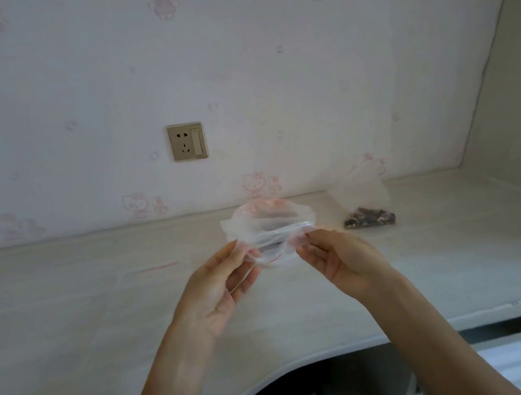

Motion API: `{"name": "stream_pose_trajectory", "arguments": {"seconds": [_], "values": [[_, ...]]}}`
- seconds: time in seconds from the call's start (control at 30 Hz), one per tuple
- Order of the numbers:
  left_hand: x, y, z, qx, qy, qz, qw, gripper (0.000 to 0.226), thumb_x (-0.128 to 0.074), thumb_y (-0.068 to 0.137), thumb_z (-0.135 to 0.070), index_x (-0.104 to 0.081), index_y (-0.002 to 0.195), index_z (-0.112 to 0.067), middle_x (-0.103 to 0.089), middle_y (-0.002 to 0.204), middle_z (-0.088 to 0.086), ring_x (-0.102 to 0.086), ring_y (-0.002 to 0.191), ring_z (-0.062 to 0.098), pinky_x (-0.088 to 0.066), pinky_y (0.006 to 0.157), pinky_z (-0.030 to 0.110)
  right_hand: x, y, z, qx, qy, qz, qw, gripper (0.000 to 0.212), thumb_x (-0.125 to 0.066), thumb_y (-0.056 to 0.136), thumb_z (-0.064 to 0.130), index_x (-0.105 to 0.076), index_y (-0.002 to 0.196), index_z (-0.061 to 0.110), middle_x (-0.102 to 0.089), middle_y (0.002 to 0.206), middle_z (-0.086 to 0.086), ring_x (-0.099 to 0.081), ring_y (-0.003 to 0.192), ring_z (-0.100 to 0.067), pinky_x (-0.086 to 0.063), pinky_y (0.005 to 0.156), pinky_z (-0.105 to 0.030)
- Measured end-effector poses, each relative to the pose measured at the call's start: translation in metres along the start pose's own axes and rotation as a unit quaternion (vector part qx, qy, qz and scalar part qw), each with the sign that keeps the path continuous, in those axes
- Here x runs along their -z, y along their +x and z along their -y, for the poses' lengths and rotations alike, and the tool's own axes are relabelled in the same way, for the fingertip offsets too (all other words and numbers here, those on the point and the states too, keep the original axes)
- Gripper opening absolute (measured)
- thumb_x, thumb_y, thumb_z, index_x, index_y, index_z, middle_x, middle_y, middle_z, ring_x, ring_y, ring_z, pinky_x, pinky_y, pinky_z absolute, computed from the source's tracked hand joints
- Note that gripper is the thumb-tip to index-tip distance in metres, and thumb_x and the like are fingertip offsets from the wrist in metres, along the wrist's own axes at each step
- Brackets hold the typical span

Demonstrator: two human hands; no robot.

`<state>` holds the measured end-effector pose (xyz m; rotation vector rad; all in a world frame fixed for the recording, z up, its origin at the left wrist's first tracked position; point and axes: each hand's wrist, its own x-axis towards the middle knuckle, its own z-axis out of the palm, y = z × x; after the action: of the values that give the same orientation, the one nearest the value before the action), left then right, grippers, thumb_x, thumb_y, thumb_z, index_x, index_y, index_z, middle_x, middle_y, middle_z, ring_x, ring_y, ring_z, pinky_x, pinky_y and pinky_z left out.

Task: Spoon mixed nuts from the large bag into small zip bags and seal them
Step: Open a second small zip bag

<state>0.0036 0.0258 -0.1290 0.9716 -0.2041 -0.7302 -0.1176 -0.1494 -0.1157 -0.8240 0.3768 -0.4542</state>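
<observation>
A small clear zip bag [270,226] with a red line near its mouth is held above the pale table [82,311], its mouth spread wide and blurred. My left hand [222,285] pinches its left edge and my right hand [333,257] pinches its right edge. I cannot tell whether anything lies inside it. Further back on the right stands a larger clear bag [367,201] with dark mixed nuts gathered at its bottom. No spoon is in view.
Another flat clear bag with a red strip [151,270] lies on the table left of my hands. A wall socket [187,141] sits on the patterned wall behind. The table's curved front edge [280,373] runs below my arms; a side wall closes the right.
</observation>
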Motion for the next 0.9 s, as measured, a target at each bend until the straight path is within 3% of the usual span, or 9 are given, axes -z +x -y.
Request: {"name": "stream_pose_trajectory", "arguments": {"seconds": [0.17, 0.33, 0.47, 0.6, 0.67, 0.73, 0.77, 0.83, 0.9], "values": [[-0.011, -0.005, 0.012, 0.089, -0.104, 0.031, 0.990, 0.013, -0.071, 0.081, -0.010, -0.081, 0.076, -0.004, -0.079, 0.088, 0.013, -0.078, 0.074, 0.018, -0.065, 0.065, 0.034, 0.012, -0.005, 0.002, -0.059, 0.019, 0.039, 0.997, 0.025, -0.056, 0.101, 0.007, -0.075, 0.085, 0.006, -0.064, 0.071, -0.005, -0.065, 0.064, -0.016, -0.059, 0.061, -0.030], [-0.037, -0.018, 0.018, 0.065, -0.051, 0.020, 0.996, 0.010, -0.067, 0.079, -0.017, -0.066, 0.070, -0.013, -0.059, 0.070, 0.003, -0.062, 0.064, 0.015, -0.058, 0.069, 0.035, 0.020, -0.006, 0.007, -0.073, -0.026, 0.057, 0.995, 0.014, -0.055, 0.093, 0.009, -0.065, 0.084, 0.007, -0.059, 0.066, -0.007, -0.058, 0.062, -0.020, -0.053, 0.061, -0.033], [-0.055, -0.022, 0.020, 0.059, -0.069, -0.017, 0.996, 0.023, -0.063, 0.077, -0.021, -0.050, 0.058, -0.017, -0.046, 0.060, -0.002, -0.053, 0.053, 0.015, -0.045, 0.067, 0.033, 0.027, -0.009, 0.015, -0.089, 0.017, 0.093, 0.992, 0.017, -0.056, 0.078, 0.013, -0.056, 0.061, 0.013, -0.050, 0.065, -0.005, -0.053, 0.060, -0.020, -0.051, 0.065, -0.034], [-0.055, -0.026, 0.021, 0.072, -0.057, 0.023, 0.996, 0.026, -0.072, 0.072, -0.022, -0.048, 0.061, -0.022, -0.043, 0.065, -0.006, -0.053, 0.063, 0.014, -0.047, 0.073, 0.035, 0.035, -0.012, 0.019, -0.063, 0.011, 0.123, 0.990, 0.013, -0.063, 0.077, 0.017, -0.073, 0.078, 0.008, -0.063, 0.079, -0.010, -0.062, 0.073, -0.023, -0.055, 0.075, -0.037], [-0.056, -0.026, 0.023, 0.024, 0.063, 0.039, 0.997, 0.018, -0.083, 0.063, -0.018, -0.065, 0.067, -0.018, -0.056, 0.071, -0.002, -0.058, 0.072, 0.014, -0.053, 0.074, 0.033, 0.038, -0.012, 0.020, -0.015, -0.050, 0.147, 0.988, 0.012, -0.068, 0.077, 0.017, -0.075, 0.082, 0.009, -0.069, 0.087, -0.010, -0.068, 0.084, -0.023, -0.055, 0.086, -0.041], [-0.058, -0.020, 0.026, -0.055, 0.192, -0.030, 0.979, 0.024, -0.088, 0.064, -0.010, -0.077, 0.085, -0.008, -0.072, 0.084, 0.005, -0.067, 0.085, 0.017, -0.056, 0.072, 0.031, 0.036, -0.010, 0.017, 0.039, -0.134, 0.146, 0.979, 0.015, -0.072, 0.081, 0.008, -0.072, 0.093, -0.001, -0.073, 0.098, -0.015, -0.071, 0.098, -0.028, -0.055, 0.095, -0.044], [-0.059, -0.016, 0.028, -0.097, 0.230, -0.086, 0.965, 0.026, -0.088, 0.067, -0.007, -0.076, 0.089, -0.002, -0.074, 0.087, 0.008, -0.069, 0.087, 0.019, -0.057, 0.071, 0.030, 0.032, -0.009, 0.015, 0.058, -0.169, 0.122, 0.976, 0.018, -0.072, 0.084, 0.002, -0.071, 0.099, -0.007, -0.075, 0.104, -0.018, -0.071, 0.103, -0.031, -0.055, 0.096, -0.044], [-0.062, -0.009, 0.030, -0.176, 0.279, -0.157, 0.931, 0.033, -0.088, 0.069, -0.012, -0.060, 0.075, 0.005, -0.065, 0.080, 0.011, -0.066, 0.080, 0.019, -0.059, 0.068, 0.028, 0.023, -0.005, 0.007, 0.080, -0.194, 0.057, 0.976, 0.020, -0.072, 0.085, -0.002, -0.073, 0.105, -0.005, -0.076, 0.107, -0.019, -0.071, 0.106, -0.034, -0.056, 0.093, -0.042], [-0.061, -0.003, 0.032, -0.221, 0.307, -0.173, 0.909, 0.045, -0.087, 0.069, -0.022, -0.044, 0.064, -0.009, -0.056, 0.075, 0.009, -0.062, 0.073, 0.018, -0.060, 0.064, 0.026, 0.014, 0.001, 0.001, 0.078, -0.179, 0.010, 0.981, 0.019, -0.073, 0.086, 0.003, -0.076, 0.105, 0.000, -0.078, 0.101, -0.017, -0.072, 0.098, -0.031, -0.057, 0.086, -0.039]]}}
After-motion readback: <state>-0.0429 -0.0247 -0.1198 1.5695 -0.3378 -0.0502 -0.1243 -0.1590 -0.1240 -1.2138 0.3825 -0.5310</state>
